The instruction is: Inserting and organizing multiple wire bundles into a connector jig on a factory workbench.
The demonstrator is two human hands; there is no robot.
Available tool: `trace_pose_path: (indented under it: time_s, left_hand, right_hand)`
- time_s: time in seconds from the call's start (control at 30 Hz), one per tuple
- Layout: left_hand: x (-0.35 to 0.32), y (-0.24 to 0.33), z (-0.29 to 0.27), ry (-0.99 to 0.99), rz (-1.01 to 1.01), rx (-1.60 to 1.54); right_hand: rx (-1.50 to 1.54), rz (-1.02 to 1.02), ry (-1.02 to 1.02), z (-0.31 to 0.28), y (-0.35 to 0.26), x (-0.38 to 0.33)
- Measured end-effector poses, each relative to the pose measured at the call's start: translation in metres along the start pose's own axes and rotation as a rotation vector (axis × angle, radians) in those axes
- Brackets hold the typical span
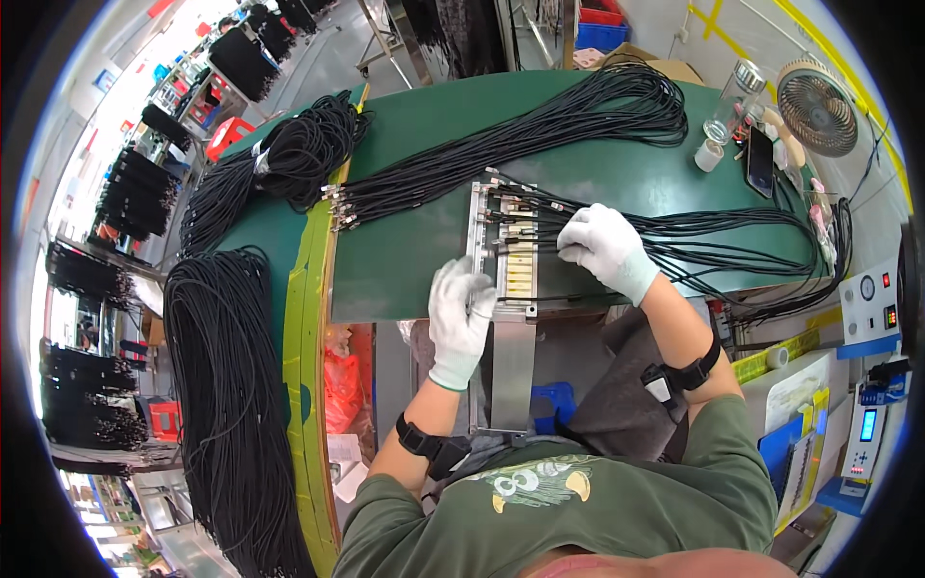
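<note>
A metal fixture with a row of brass-coloured slots point(520, 275) stands at the front edge of the green table. Several black cables point(713, 226) have their connector ends in its upper slots, and their lengths loop off to the right. My right hand point(605, 249), in a white glove, is just right of the fixture, its fingers closed on a black cable; the fingertips partly hide the grip. At the fixture's lower left is my left hand point(461, 313), also white-gloved. Its fingers are bent and apart, with nothing visible in them.
A long bundle of black cables point(520, 130) lies across the green table point(405, 279). A coiled bundle point(308, 149) and a hanging bundle point(231, 385) are at the left, past a yellow-taped edge point(310, 289). A glass bottle point(737, 96), phone point(760, 162) and fan point(816, 106) stand back right.
</note>
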State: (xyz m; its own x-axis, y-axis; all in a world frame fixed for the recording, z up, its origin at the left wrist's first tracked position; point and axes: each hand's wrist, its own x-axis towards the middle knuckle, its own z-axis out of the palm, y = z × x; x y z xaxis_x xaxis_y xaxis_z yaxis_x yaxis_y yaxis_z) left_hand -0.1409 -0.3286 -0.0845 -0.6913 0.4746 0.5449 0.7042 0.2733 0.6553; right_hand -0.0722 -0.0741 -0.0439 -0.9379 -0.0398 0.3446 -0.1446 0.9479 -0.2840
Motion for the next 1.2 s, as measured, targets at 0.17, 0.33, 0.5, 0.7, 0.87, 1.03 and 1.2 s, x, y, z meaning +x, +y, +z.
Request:
trace_pose_path:
  time_s: [0.17,0.33,0.5,0.7,0.87,1.03,1.2]
  left_hand:
    - [0.004,-0.003,0.003,0.11,-0.112,-0.131]
    - [0.004,0.015,-0.002,-0.006,0.086,-0.053]
    - [-0.001,0.015,-0.006,0.036,0.094,0.002]
    - [0.002,0.027,-0.006,-0.002,0.123,0.08]
    - [-0.004,0.025,-0.007,0.007,0.02,0.037]
    - [-0.001,0.034,-0.003,0.022,0.071,0.157]
    - [-0.008,0.027,0.003,0.037,-0.146,-0.122]
  right_hand:
    - [0.273,-0.163,-0.083,0.005,-0.008,0.001]
    - [0.383,-0.19,-0.057,0.023,-0.057,-0.001]
    - [0.453,-0.213,-0.104,0.018,-0.043,0.0]
    - [0.386,-0.218,-0.031,0.015,-0.055,-0.004]
    - [0.248,-0.243,0.007,0.009,-0.06,-0.005]
    - [0.379,-0.108,-0.204,0.013,-0.048,-0.007]
    - [0.105,-0.258,0.007,0.009,-0.065,-0.007]
